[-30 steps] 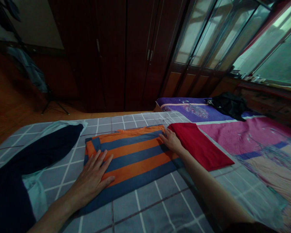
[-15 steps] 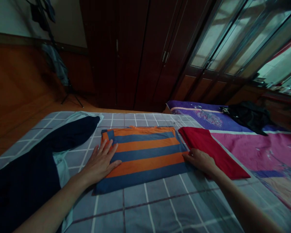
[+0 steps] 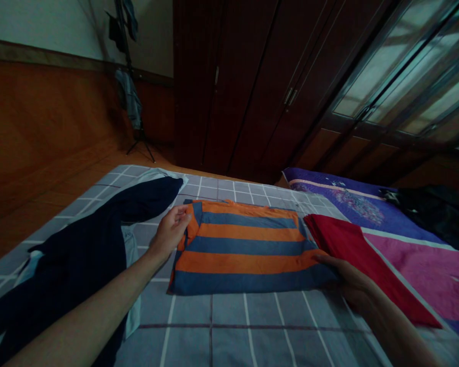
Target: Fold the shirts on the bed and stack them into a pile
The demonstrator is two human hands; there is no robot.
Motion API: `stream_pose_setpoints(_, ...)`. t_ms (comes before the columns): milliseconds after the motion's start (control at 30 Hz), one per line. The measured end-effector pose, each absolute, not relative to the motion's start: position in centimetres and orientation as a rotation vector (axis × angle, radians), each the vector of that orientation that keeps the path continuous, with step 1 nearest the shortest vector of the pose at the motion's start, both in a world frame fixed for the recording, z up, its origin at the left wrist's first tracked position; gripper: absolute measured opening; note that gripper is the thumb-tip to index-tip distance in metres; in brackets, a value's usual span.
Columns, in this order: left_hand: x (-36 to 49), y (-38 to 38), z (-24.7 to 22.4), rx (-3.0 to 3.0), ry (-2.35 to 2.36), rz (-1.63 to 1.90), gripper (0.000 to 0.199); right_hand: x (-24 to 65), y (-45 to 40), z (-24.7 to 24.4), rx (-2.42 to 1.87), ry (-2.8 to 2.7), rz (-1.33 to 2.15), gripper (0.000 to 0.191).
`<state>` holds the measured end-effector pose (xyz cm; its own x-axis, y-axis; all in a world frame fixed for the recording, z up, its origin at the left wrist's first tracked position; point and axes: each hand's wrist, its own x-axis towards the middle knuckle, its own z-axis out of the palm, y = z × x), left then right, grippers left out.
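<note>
A folded shirt (image 3: pixel 245 247) with orange and blue-grey stripes lies on the grey checked bedspread (image 3: pixel 229 318). My left hand (image 3: pixel 172 227) pinches its left edge near the upper corner, where the fabric is slightly lifted. At the right edge my right hand (image 3: pixel 346 275) grips the shirt, thumb on top and fingers hidden underneath. Just right of the shirt is a folded red cloth (image 3: pixel 371 265), partly behind my right hand. A dark navy garment (image 3: pixel 87 255) with a pale lining or cloth under it spreads out on the left.
A purple and pink bedcover (image 3: pixel 409 255) with a black garment (image 3: pixel 436 211) on it lies to the right. Dark wardrobes (image 3: pixel 252 92) stand behind the bed. A clothes stand (image 3: pixel 128 56) with hanging items is at the back left.
My left hand has gone from lying flat on the shirt to pinching its left edge. My right hand has taken hold of the right edge. The view has turned left.
</note>
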<state>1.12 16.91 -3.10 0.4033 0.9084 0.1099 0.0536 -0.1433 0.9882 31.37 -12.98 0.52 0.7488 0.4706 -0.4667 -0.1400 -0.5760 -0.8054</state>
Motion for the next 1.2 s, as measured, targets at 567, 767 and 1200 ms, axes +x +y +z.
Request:
stream_pose_setpoints(567, 0.7, 16.9, -2.1, 0.917, 0.669, 0.58, 0.028, 13.6, 4.5, 3.6, -1.801, -1.172, 0.663, 0.031)
stream_pose_setpoints(767, 1.0, 16.7, -2.4, 0.965, 0.563, 0.613, 0.028, 6.4, 4.9, -0.2, -2.162, -1.787, 0.383, 0.036)
stream_pose_setpoints(1200, 1.0, 17.0, -2.4, 1.092, 0.618, 0.658, 0.075, 5.7, 2.3, -1.3, -1.997, -2.108, 0.119, 0.045)
